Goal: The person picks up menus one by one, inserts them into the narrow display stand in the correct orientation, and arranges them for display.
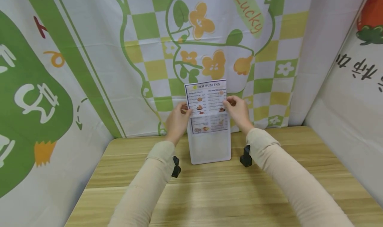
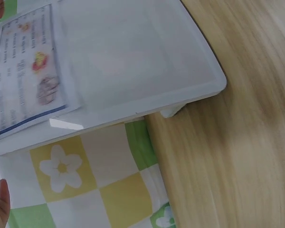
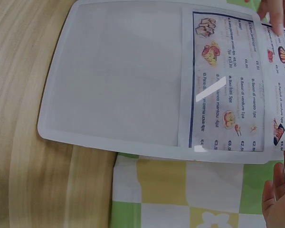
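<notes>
A printed menu sheet headed "DIM SUM INN" point(image 1: 206, 102) stands with its lower part inside a clear, white-edged holder point(image 1: 210, 148); its upper part sticks out above. My left hand point(image 1: 177, 121) pinches the sheet's left edge between thumb and fingers. On the opposite edge, my right hand point(image 1: 239, 113) pinches the sheet at about the same height. The right wrist view shows the menu's text and food pictures behind the clear front, with the right hand point(image 3: 281, 197) at the lower right. Only fingertips of the left hand point(image 2: 1, 204) enter the left wrist view.
The holder is propped upright on a wooden table point(image 1: 215, 200), near its back edge. A small white foot point(image 2: 172, 111) shows behind it. A green, yellow and white patterned curtain point(image 1: 149, 87) hangs behind, with printed cloth point(image 1: 353, 97) at both sides. Black wrist cameras point(image 1: 246, 157) sit under both cuffs.
</notes>
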Demonstrator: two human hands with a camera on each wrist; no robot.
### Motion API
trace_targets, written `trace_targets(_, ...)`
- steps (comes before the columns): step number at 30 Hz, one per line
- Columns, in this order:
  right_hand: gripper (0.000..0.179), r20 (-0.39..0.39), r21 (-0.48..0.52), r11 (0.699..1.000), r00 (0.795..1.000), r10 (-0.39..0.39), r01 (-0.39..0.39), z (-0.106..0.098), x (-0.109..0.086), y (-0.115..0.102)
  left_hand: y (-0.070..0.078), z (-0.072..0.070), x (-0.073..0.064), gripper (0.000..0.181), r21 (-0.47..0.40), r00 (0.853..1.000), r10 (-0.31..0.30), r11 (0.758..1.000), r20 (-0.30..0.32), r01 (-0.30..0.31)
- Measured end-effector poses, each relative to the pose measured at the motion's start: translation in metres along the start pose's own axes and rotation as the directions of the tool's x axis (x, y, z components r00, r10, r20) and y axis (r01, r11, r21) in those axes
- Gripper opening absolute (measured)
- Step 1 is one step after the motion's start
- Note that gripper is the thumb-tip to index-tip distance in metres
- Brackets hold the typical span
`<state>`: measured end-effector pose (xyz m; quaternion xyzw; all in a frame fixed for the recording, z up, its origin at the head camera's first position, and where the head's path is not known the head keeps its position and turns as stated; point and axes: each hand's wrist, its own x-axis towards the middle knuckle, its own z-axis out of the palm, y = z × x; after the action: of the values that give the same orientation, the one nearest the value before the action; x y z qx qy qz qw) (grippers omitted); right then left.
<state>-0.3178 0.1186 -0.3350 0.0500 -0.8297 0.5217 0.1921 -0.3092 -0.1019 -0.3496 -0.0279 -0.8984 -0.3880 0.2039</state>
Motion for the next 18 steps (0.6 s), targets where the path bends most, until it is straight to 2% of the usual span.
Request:
trace_targets(5,0.025,0.027,-0.039,0.999,1.000,0.006,-0.005,0.003,-0.004,0.008,0.005,-0.003,0.004,0.031,-0.012,0.999,-0.013,1.000,-0.035,0.012)
trace_targets(8,0.026,0.029,-0.024,1.000,0.999,0.019,-0.018,0.003,-0.005,0.009,0.006,-0.003,0.003,0.029,-0.006,0.999,-0.011,1.000,-0.032,0.011)
trace_targets(18,0.028,-0.023,0.068,0.997,0.999,0.026,-0.024,0.000,0.000,-0.008,-0.001,-0.001,-0.005,0.022,0.016,1.000,0.013,1.000,-0.012,-0.013)
